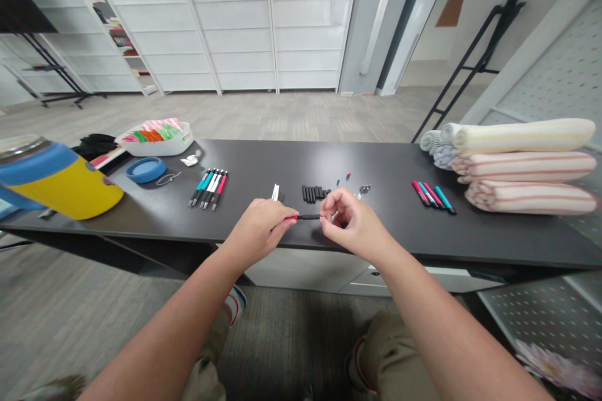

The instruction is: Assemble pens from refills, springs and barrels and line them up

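Between my two hands lies a pen (308, 217) with a red barrel and a black grip, held level over the near edge of the dark tabletop. My left hand (258, 225) is closed around its red end. At the black end, my right hand (350, 220) pinches its thumb and fingers together; a small silvery bit shows there, too tiny to name surely. Just behind the hands is a row of short black grips (313, 193). Thin white tubes (275, 192) lie beside the left hand, and small metal pieces (365, 188) behind the right.
Several whole pens (209, 188) lie to the left, and red and teal barrels (433, 195) to the right. Farther left are a blue lid (145, 170), a white basket (157, 145) and a large yellow-blue bottle (70, 185). Rolled towels (527, 166) are stacked at the right end.
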The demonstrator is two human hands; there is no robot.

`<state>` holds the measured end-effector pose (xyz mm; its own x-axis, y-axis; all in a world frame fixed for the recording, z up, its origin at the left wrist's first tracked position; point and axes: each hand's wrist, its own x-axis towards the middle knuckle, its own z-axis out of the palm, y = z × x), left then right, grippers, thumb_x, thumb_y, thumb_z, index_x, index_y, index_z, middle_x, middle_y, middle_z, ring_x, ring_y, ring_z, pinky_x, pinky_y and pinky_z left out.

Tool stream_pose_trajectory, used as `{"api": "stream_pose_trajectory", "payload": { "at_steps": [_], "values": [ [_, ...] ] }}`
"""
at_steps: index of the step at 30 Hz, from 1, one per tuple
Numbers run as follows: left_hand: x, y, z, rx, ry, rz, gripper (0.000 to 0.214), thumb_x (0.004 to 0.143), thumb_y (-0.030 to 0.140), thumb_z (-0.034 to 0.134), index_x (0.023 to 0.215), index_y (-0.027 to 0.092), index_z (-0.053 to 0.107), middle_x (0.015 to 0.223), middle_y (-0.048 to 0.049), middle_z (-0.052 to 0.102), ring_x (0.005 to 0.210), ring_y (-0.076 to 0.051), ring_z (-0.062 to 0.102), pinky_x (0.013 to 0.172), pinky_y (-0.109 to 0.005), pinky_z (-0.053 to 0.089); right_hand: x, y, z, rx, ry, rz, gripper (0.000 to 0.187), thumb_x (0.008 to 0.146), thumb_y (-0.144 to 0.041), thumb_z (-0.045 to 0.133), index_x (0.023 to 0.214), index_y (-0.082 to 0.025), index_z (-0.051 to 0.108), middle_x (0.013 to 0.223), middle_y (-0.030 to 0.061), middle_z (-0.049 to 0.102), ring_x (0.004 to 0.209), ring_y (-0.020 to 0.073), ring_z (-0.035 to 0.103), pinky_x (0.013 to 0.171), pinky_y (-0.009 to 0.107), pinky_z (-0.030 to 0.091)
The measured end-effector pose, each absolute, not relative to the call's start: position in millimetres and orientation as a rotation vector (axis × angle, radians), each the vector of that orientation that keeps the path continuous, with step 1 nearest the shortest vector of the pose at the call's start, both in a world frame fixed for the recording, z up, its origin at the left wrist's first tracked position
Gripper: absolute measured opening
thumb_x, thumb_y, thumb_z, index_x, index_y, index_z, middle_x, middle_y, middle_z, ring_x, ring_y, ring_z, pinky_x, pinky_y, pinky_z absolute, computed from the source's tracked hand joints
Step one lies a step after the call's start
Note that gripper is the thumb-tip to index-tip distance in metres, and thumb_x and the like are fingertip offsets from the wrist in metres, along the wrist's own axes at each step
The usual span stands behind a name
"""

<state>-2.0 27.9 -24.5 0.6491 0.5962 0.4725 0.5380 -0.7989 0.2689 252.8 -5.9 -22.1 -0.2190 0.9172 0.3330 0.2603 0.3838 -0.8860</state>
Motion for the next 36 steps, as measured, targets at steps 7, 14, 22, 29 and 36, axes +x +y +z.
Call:
{"api": "stream_pose_trajectory", "payload": {
  "at_steps": [7,14,22,29,36],
  "values": [
    [-1.6,28.6,-24.8,2.752,0.942,0.85,0.021,0.107,0.031,0.055,0.114,0.021,0.073,0.106,-0.0061,0.078,0.098,-0.023,0.07,0.088,-0.039,0.046,252.8,-5.2,-24.0,-1.039,-1.733,0.884,0.027,0.083,-0.017,0.07,0.099,-0.026,0.051,0.093,-0.0015,0.064,0.07,0.013,0.059,0.064,0.027,0.049],
    [-2.2,28.9,-25.1,2.742,0.923,0.837,0.02,0.107,0.03,0.055,0.113,0.022,0.072,0.104,-0.0052,0.078,0.096,-0.022,0.069,0.088,-0.039,0.045,252.9,-4.6,-26.5,-1.049,-1.765,0.849,0.026,0.084,-0.017,0.07,0.101,-0.026,0.052,0.093,-0.0016,0.064,0.071,0.0129,0.06,0.061,0.026,0.049],
    [-2.1,28.8,-24.9,2.733,0.916,0.801,0.02,0.107,0.031,0.055,0.114,0.022,0.072,0.104,-0.0049,0.077,0.096,-0.022,0.068,0.089,-0.039,0.044,251.6,-6.7,-22.0,-1.069,-1.805,0.827,0.025,0.081,-0.014,0.069,0.098,-0.025,0.054,0.087,-0.0029,0.063,0.068,0.012,0.059,0.061,0.025,0.049],
    [-1.3,28.9,-22.8,2.671,0.949,0.844,0.019,0.106,0.031,0.056,0.114,0.023,0.072,0.108,-0.0043,0.078,0.1,-0.022,0.07,0.091,-0.037,0.045,252.3,-6.9,-23.1,-1.092,-1.799,0.844,0.022,0.084,-0.015,0.068,0.099,-0.025,0.055,0.084,-0.0031,0.063,0.067,0.0126,0.059,0.063,0.026,0.048],
    [-1.0,28.8,-21.9,2.624,0.971,0.874,0.017,0.105,0.031,0.06,0.114,0.025,0.073,0.11,-0.0032,0.079,0.102,-0.021,0.071,0.092,-0.036,0.046,255.0,-5.3,-27.3,-1.062,-1.726,0.845,0.018,0.09,-0.019,0.066,0.1,-0.026,0.054,0.083,-0.0027,0.062,0.07,0.014,0.058,0.065,0.028,0.048]
  ]
}}
